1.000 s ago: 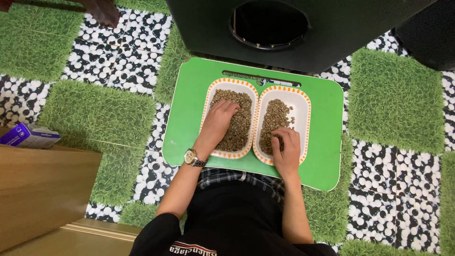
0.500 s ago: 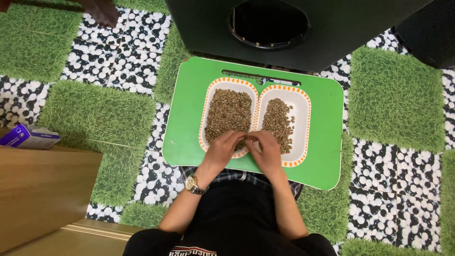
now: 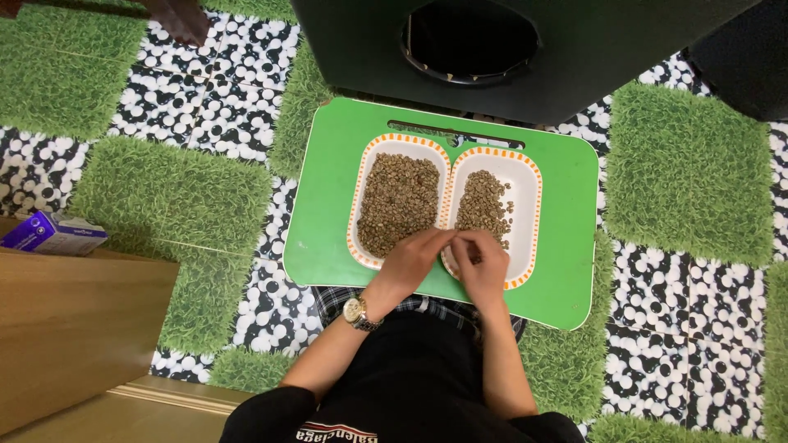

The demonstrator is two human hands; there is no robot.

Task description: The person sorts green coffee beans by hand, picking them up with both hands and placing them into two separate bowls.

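A flat bright-green plastic lap tray (image 3: pixel 324 221) lies across the person's knees, and on it two white oblong dishes with orange-striped rims stand side by side, their long edges touching. The left dish (image 3: pixel 362 197) is nearly full of small greenish-brown beans (image 3: pixel 400 201); the right dish (image 3: pixel 528 205) holds a thinner scatter of the same beans (image 3: pixel 483 205), leaving white bottom bare along its right side.

Both hands meet at the near edge of the tray, over the near ends of the two dishes where their rims join. The left hand (image 3: pixel 408 264), with a gold-coloured metal wristwatch (image 3: pixel 359 312) on its wrist, reaches across with fingers stretched toward the right hand (image 3: pixel 482 264). The right hand's grip is narrow, fingertips pinched together; whether a bean sits between them cannot be told. The left hand's grip is loosely curled, and nothing held in it can be made out.

Beyond the far edge of the tray stands a black box with a round opening (image 3: pixel 469 37).
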